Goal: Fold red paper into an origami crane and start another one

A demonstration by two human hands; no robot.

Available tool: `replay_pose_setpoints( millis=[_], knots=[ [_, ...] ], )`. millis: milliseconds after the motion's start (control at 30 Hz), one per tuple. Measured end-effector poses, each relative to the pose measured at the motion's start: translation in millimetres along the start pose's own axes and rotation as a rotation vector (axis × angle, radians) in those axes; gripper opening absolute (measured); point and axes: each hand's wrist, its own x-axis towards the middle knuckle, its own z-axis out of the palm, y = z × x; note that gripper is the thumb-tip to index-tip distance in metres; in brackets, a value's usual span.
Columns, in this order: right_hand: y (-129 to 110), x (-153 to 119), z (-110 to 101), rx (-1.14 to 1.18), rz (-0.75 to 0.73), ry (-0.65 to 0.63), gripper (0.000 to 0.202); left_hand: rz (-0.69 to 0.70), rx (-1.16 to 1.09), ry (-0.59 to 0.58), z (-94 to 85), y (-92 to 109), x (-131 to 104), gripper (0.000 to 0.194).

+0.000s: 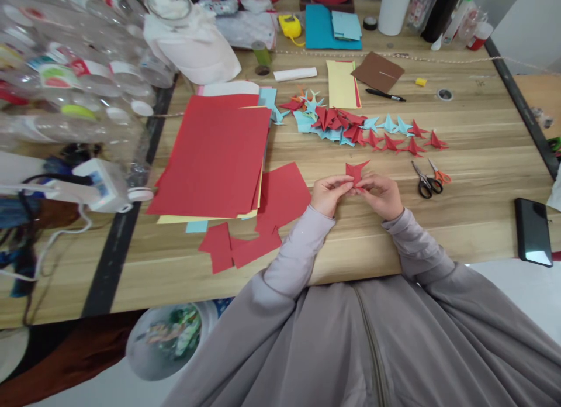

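Note:
A small folded red paper crane point(355, 171), with pointed tips sticking up, is pinched between both hands above the table. My left hand point(329, 193) grips its lower left side between thumb and fingers. On its lower right side, my right hand point(382, 195) holds it the same way. Just beyond the hands lies a heap of red and light blue folded cranes point(337, 123), with a row of red cranes point(392, 142) trailing to the right. Loose red paper pieces point(284, 196) lie left of my left hand, partly beside a stack of red sheets point(214, 155).
Black-handled scissors point(425, 182) and orange-handled scissors point(439, 174) lie right of my hands. A phone point(533, 231) rests at the right edge. Farther back are a black pen point(385, 95), brown paper point(377, 72) and a yellow tape measure point(290, 27). Plastic bottles point(87, 73) crowd the left.

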Motion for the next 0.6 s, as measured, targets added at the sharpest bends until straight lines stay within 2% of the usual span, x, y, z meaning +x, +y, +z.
replay_pose_setpoints(
  millis=[133,233,400,600],
  knots=[
    [-3.0,-0.4,0.1,-0.113,-0.13,-0.031,0.008,0.015,-0.03,0.015,-2.6,0.3,1.7,0.027],
    [-2.4,-1.0,-0.2,-0.162,-0.204,-0.038,0.011,-0.024,-0.035,-0.017,-4.4,2.5,2.2,0.024],
    [-1.8,-1.0,-1.4,-0.189,-0.218,-0.021,0.009,-0.049,-0.028,-0.061,-5.4,3.5,1.6,0.022],
    [-0.5,1.1,-4.2,-0.18,-0.168,-0.005,0.007,0.084,0.081,-0.008,-4.5,-3.6,2.3,0.027]
  ],
)
